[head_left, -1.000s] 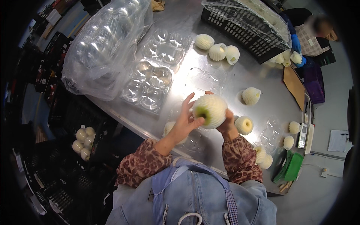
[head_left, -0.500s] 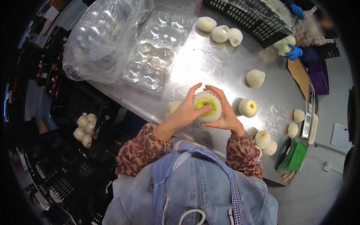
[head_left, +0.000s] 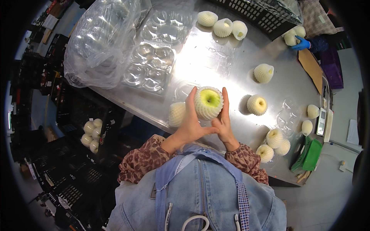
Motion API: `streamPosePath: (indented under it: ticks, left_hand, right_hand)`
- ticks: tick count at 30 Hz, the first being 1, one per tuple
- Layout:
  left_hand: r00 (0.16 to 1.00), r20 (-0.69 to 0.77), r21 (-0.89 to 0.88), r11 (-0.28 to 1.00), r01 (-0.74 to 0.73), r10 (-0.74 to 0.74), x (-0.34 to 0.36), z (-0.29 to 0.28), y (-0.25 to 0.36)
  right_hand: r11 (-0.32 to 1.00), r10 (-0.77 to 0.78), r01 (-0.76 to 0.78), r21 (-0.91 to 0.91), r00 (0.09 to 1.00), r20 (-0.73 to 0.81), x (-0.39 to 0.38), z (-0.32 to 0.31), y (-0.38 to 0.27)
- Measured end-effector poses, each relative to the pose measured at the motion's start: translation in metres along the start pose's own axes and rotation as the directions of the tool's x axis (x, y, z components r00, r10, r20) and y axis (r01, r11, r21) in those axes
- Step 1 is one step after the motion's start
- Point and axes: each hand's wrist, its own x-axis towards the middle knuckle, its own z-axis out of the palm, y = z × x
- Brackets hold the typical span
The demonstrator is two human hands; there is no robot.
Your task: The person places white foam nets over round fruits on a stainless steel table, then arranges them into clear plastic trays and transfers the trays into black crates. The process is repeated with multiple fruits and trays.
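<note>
Between my two hands sits a green apple (head_left: 210, 97) in a white foam net (head_left: 205, 113), its stem hollow showing through the net's open end. My left hand (head_left: 192, 123) presses the apple's left side with its fingers. On the other side my right hand (head_left: 225, 125) holds it, fingers upright; both thumbs are below the fruit. Close beside my left hand a netted fruit (head_left: 176, 114) lies partly hidden. Another netted fruit (head_left: 257, 104) rests to the right of my right hand. Beneath the held apple, part of a clear plastic tray (head_left: 184, 89) shows on the metal table (head_left: 154, 111).
Clear moulded trays (head_left: 148, 71) and a large plastic bag (head_left: 102, 46) occupy the far left. Several netted fruits (head_left: 274, 138) lie at right near a green container (head_left: 308, 154) and a scale (head_left: 322, 121). A co-worker's blue-gloved hand (head_left: 300, 44) grips netted fruit beside a black crate (head_left: 254, 15).
My left thumb has left the apple's top and dropped below it. The apple has tipped and moved slightly up, and my right hand's fingers have straightened. The co-worker's other glove has left view.
</note>
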Motion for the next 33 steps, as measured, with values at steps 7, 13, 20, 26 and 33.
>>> streamPosePath:
  ticks: [7,13,20,26,33]
  left_hand:
    - [0.943,0.19,-0.305,0.897,0.32,-0.272,0.018,-0.043,0.004]
    - [0.929,0.203,-0.404,0.837,0.368,-0.311,0.025,-0.032,0.0]
    - [0.978,0.029,0.187,0.962,0.199,-0.207,0.046,-0.005,-0.007]
    - [0.992,0.124,0.566,0.822,-0.071,0.001,0.065,0.028,-0.029]
    - [0.984,0.155,0.695,0.718,-0.045,-0.088,0.066,0.033,-0.052]
  right_hand:
    - [0.994,0.079,-0.084,0.071,0.994,0.071,-0.001,-0.015,0.008]
    - [0.999,-0.012,0.015,-0.03,0.993,0.116,-0.006,-0.01,0.016]
    - [0.997,-0.068,0.063,-0.035,0.986,-0.154,0.007,-0.054,0.023]
    - [0.992,0.001,0.042,0.119,0.939,-0.343,0.0,-0.087,0.026]
    - [0.988,0.063,-0.009,0.154,0.934,-0.351,-0.01,-0.098,0.041]
